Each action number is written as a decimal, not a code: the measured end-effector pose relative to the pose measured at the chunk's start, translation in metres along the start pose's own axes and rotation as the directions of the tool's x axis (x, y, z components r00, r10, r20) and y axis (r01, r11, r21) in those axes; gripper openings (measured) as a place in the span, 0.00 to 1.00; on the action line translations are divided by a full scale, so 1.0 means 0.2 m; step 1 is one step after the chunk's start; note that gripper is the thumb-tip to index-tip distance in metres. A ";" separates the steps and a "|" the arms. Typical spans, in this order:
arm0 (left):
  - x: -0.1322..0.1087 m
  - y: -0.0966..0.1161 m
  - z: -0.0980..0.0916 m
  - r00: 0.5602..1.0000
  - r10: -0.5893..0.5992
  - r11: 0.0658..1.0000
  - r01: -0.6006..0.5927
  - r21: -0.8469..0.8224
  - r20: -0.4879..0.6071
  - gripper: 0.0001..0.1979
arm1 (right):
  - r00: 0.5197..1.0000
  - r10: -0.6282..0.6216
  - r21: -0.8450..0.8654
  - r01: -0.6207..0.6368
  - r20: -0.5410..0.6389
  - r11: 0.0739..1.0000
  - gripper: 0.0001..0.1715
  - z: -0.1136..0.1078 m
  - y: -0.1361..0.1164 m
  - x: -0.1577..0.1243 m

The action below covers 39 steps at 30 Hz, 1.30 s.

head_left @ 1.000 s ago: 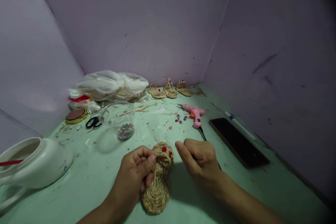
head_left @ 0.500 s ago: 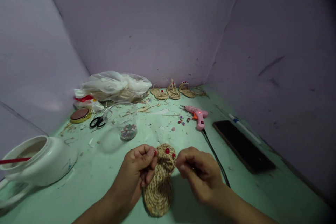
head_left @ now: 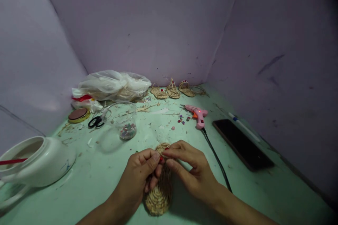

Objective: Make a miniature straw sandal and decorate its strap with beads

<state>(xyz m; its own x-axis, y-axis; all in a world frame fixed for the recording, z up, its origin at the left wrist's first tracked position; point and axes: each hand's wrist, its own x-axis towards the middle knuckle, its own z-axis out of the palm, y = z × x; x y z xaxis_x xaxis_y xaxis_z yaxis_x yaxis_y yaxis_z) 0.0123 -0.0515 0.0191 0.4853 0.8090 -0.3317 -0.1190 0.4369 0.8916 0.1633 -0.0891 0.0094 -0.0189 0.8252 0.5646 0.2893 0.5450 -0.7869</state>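
A woven straw slipper (head_left: 157,202) lies on the table in front of me, its upper part largely covered by both hands. Pinched at the fingertips of my left hand (head_left: 142,168) is a small red bead (head_left: 161,159), held over the slipper. My right hand (head_left: 194,165) comes in from the other side, its index fingertip close to that bead and its thumb apart from the finger. I see nothing held in it. Another red spot shows by the right index finger, mostly hidden.
A pink glue gun (head_left: 198,113) with its cord lies right of several loose beads. A phone (head_left: 243,144) and pen (head_left: 244,127) are at right. Leftward are a clear cup (head_left: 128,131) of beads, scissors (head_left: 95,122) and a white pot (head_left: 58,161). Small straw slippers (head_left: 173,92) stand behind.
My right hand has moved left to meet my left hand, and its thumb and index finger have parted. The red bead stays in my left fingertips, slightly further right.
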 end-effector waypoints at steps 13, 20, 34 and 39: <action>0.01 -0.03 -0.01 0.998 0.033 0.987 -0.024 0.159 -0.055 0.20 | 0.995 0.071 -0.125 -0.080 -0.070 0.989 0.04 0.02 -0.01 0.00; -0.01 0.02 -0.01 0.997 0.043 0.977 -0.029 0.210 -0.060 0.16 | 0.998 -0.021 -0.198 0.009 -0.060 0.980 0.04 0.02 0.01 -0.01; 0.02 0.06 -0.03 0.996 -0.087 0.996 0.086 0.008 0.019 0.14 | 0.989 -0.004 -0.245 -0.033 -0.147 0.969 0.06 -0.07 0.02 0.05; 0.03 0.12 -0.08 0.998 0.006 1.000 -0.005 0.013 -0.070 0.14 | 0.818 0.311 -0.531 -0.557 -0.484 0.638 0.24 -0.30 0.15 0.15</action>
<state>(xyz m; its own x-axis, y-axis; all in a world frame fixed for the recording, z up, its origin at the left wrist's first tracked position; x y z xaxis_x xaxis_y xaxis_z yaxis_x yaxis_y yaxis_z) -0.0009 -0.0300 0.0346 0.4225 0.8371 -0.3474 -0.1101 0.4278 0.8971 0.2296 -0.0574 0.0185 0.5378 0.7727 0.3373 0.7035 -0.1908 -0.6846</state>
